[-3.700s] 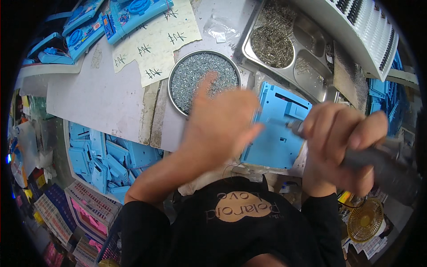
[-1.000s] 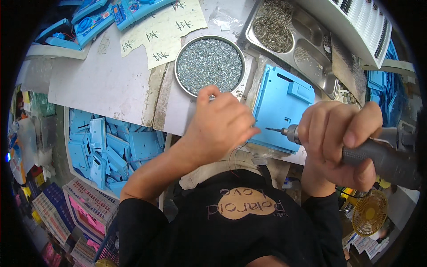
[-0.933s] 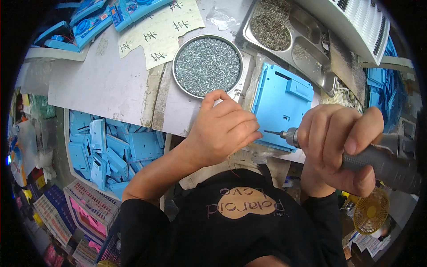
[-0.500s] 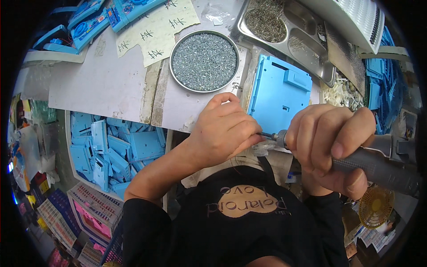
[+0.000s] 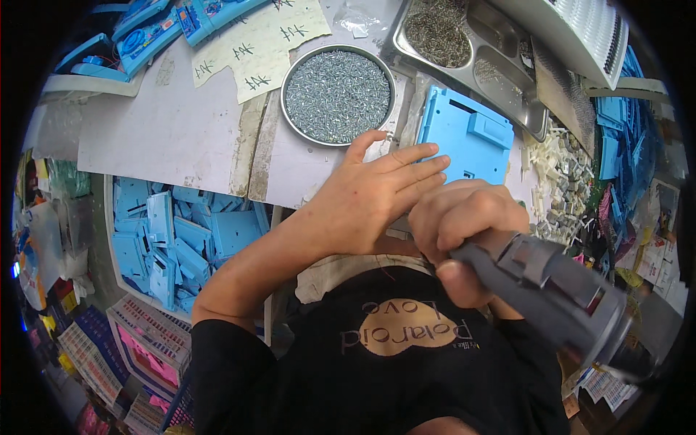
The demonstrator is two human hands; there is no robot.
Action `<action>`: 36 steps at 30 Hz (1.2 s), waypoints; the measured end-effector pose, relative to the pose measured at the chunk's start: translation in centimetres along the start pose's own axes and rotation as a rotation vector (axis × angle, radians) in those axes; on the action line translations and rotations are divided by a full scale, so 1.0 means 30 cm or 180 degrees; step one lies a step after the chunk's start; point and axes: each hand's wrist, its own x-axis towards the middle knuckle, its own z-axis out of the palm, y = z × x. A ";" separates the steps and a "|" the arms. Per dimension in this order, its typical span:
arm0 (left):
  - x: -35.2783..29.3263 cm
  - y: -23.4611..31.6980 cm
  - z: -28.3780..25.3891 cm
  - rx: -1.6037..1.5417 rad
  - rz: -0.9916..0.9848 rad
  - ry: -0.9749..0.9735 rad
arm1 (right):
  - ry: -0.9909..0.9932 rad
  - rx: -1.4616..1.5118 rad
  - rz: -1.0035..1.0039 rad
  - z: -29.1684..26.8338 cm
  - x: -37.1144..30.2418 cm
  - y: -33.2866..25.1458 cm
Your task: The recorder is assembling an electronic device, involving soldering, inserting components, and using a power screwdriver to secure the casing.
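A blue plastic casing panel lies face up on the table in front of me. My left hand reaches over its near left edge, fingers stretched and spread, with one finger close to the bowl's rim. Closed round a dark grey electric screwdriver is my right hand, next to the left fingers at the panel's near edge. The tool's body slants down to the right; its bit is hidden by my hands. A round metal bowl full of small silvery screws stands just beyond my left hand.
A compartmented steel tray with small metal parts sits at the back right. White plastic pieces are heaped beside the panel. A bin of blue panels stands at left. Blue assemblies lie far left, near a marked paper sheet.
My left hand has opened from a pinch near the screwdriver's bit and spread its fingers. My right hand has moved left with the screwdriver, whose body now slopes more steeply.
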 end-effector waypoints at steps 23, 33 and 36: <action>0.249 0.090 0.099 0.0944 -0.0107 -0.0031 | 0.1373 0.0031 -0.0296 -0.461 -0.122 -0.001; 0.252 0.089 0.106 0.0904 -0.0107 -0.0088 | 0.1697 0.0244 0.0421 -0.330 -0.213 -0.083; 0.280 0.052 0.083 0.0051 -0.0512 0.0080 | 0.1718 0.0228 0.0447 -0.327 -0.219 -0.091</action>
